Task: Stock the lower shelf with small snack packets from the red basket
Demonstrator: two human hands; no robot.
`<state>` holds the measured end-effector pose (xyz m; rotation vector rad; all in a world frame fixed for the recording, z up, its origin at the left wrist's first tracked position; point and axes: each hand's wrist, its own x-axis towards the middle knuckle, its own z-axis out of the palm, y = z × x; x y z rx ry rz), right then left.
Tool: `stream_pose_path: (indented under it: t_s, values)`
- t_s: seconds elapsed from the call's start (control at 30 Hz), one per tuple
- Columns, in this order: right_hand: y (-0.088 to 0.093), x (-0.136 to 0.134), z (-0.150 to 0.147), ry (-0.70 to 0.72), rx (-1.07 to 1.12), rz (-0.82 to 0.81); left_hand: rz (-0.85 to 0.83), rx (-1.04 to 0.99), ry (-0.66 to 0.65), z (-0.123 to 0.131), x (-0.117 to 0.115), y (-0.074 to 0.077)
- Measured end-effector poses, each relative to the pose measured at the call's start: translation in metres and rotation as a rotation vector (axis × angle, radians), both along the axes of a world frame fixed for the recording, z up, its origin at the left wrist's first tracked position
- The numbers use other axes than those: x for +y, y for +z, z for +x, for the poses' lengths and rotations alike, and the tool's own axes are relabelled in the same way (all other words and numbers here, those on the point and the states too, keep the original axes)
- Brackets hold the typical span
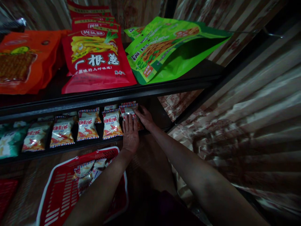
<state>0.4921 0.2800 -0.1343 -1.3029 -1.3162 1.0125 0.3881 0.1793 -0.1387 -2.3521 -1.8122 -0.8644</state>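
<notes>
At the right end of the lower shelf (150,110), a small white-and-orange snack bag (128,109) stands against others behind it. My left hand (130,133) lies over its front, palm down and fingers stretched out, hiding its lower part. Against the bag's right edge rests my right hand (145,117), fingers apart and slightly bent, their tips partly hidden. Neither hand appears wrapped around the bag. Just left of my left hand is a matching snack bag (112,124), in a row with several more.
Below the shelf, a red basket (47,191) with a white rim holds several similar bags. Larger red packets (98,66), green packets (164,47) and orange packets (28,59) lie on the upper shelf (145,91). A dark post (199,103) and patterned curtain (246,131) are at right.
</notes>
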Motion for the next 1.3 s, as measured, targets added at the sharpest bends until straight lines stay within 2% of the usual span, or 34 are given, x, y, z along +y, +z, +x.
stream_pose_path:
  t_s: [0.23,0.5,0.7,0.87,1.17,1.3]
  values:
    - [0.007,0.005,-0.004,-0.038,-0.003,0.01,-0.004,-0.031,0.018,0.003,0.002,-0.001]
    - [0.021,0.021,-0.017,0.046,-0.023,-0.028,0.011,-0.001,0.04,0.004,0.005,-0.005]
    - [0.015,0.022,-0.018,0.057,-0.055,-0.054,0.025,-0.05,0.037,0.003,0.005,-0.007]
    - [0.011,0.02,-0.017,-0.003,-0.021,-0.028,0.011,-0.046,0.04,0.002,0.004,-0.003]
    - [-0.003,0.007,-0.012,-0.063,0.014,0.044,0.021,-0.039,0.029,0.003,0.002,0.003]
    - [-0.008,0.001,-0.01,-0.078,0.026,0.025,0.045,-0.033,0.019,0.002,-0.001,0.002]
